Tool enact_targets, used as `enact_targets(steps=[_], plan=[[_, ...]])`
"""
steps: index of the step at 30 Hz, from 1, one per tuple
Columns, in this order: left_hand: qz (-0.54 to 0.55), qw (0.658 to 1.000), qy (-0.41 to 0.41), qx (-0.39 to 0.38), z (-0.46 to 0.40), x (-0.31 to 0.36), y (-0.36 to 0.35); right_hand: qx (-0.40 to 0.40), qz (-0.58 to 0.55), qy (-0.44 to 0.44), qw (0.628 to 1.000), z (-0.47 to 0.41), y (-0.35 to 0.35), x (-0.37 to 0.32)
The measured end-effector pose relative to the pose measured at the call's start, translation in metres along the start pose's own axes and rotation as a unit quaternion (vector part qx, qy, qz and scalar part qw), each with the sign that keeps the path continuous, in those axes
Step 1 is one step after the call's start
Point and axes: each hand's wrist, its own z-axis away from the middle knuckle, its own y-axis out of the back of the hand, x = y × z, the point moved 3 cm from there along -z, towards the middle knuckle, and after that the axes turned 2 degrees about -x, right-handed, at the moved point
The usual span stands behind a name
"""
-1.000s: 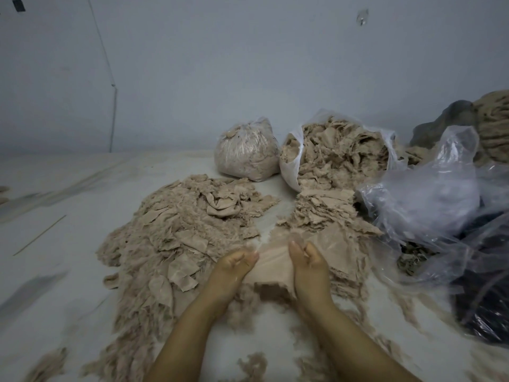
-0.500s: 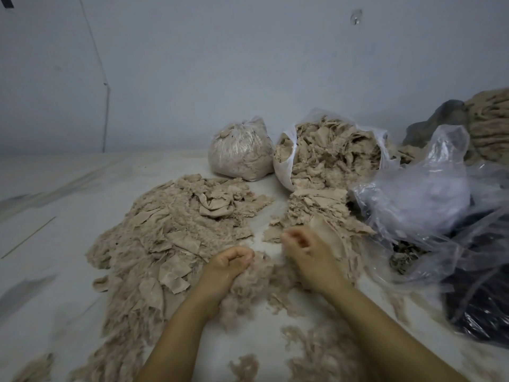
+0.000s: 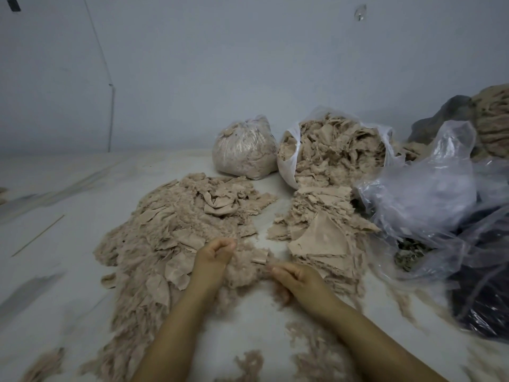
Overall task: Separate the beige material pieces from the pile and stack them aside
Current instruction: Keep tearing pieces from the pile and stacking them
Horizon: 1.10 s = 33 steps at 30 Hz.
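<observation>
A wide pile of mixed beige pieces and fluff (image 3: 170,238) spreads across the floor at centre left. To its right lies a stack of flat beige pieces (image 3: 322,244), with a large piece on top. Between them sits a fluffy clump (image 3: 245,271) with a small beige piece (image 3: 260,256) at its top edge. My left hand (image 3: 214,256) is closed in a fist at the clump's left side. My right hand (image 3: 294,277) pinches the clump's right edge with curled fingers. Both forearms reach in from below.
A tied clear bag of beige scraps (image 3: 245,150) and an open bag spilling scraps (image 3: 330,150) stand by the wall. Crumpled clear plastic (image 3: 429,194) over dark bags (image 3: 484,293) fills the right side. Loose fluff (image 3: 250,365) is scattered on the pale floor (image 3: 55,244).
Both hands held a large beige piece a second ago. The right hand laid it on the right stack, then came back to the fluffy clump in the middle; the left hand stayed there.
</observation>
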Motion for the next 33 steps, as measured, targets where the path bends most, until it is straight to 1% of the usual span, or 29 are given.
enact_targets(steps=[3,5,7,9,10,11,13,14,15,16,19,20,21,24,26,28,29,30,32,33], plan=[[-0.063,0.992,-0.02,-0.105,0.004,0.003,-0.013,-0.012,0.001,0.023,1.0,-0.007,-0.008,-0.008],[-0.071,0.986,-0.036,-0.146,0.006,0.003,-0.015,-0.013,-0.022,0.036,0.999,-0.01,-0.011,-0.012],[-0.064,0.985,-0.051,-0.154,0.007,0.004,-0.011,0.027,-0.025,0.026,0.999,-0.01,-0.008,-0.012],[-0.037,0.987,-0.035,-0.151,0.009,0.005,-0.006,0.056,-0.026,0.019,0.998,-0.008,-0.003,-0.01],[-0.022,0.989,-0.028,-0.147,0.01,0.006,-0.003,0.047,-0.035,0.018,0.998,-0.007,-0.002,-0.011],[-0.008,0.989,-0.025,-0.146,0.01,0.007,-0.002,0.016,-0.054,0.018,0.998,-0.006,-0.003,-0.012],[0.002,0.986,-0.023,-0.165,0.012,0.01,-0.002,-0.073,-0.09,0.0,0.993,-0.005,-0.013,-0.014],[-0.002,0.984,-0.022,-0.178,0.013,0.011,-0.004,-0.098,-0.077,0.0,0.992,-0.004,-0.019,-0.016],[-0.014,0.982,-0.022,-0.189,0.014,0.012,-0.005,-0.101,-0.057,0.006,0.993,-0.005,-0.022,-0.016],[-0.034,0.98,-0.018,-0.195,0.015,0.011,-0.006,-0.089,-0.046,0.015,0.995,-0.006,-0.025,-0.016],[-0.07,0.971,0.032,-0.225,0.018,0.006,-0.003,-0.009,-0.048,0.024,0.999,-0.01,-0.018,-0.011],[-0.077,0.966,0.049,-0.241,0.02,0.004,-0.001,0.004,-0.047,0.025,0.999,-0.01,-0.015,-0.009],[-0.086,0.963,0.06,-0.247,0.02,0.002,0.0,0.005,-0.039,0.028,0.999,-0.009,-0.013,-0.008],[-0.073,0.969,0.067,-0.228,0.019,0.001,0.004,-0.018,-0.019,0.024,0.999,-0.007,-0.012,-0.006],[-0.078,0.965,0.058,-0.244,0.018,0.002,0.003,-0.032,-0.016,0.015,0.999,-0.005,-0.01,-0.006],[-0.105,0.956,0.052,-0.27,0.02,0.004,-0.002,-0.083,-0.007,0.007,0.997,-0.003,-0.014,-0.006],[-0.108,0.954,0.05,-0.276,0.02,0.003,-0.004,-0.109,-0.025,-0.002,0.994,-0.001,-0.019,-0.008],[-0.103,0.956,0.048,-0.272,0.019,0.001,-0.004,-0.12,-0.055,-0.011,0.991,-0.001,-0.022,-0.008],[-0.1,0.963,0.039,-0.248,0.018,0.001,-0.001,-0.095,-0.084,-0.021,0.992,-0.001,-0.023,-0.009],[-0.115,0.963,0.032,-0.244,0.017,0.0,0.002,-0.073,-0.08,-0.019,0.994,0.0,-0.021,-0.008]])
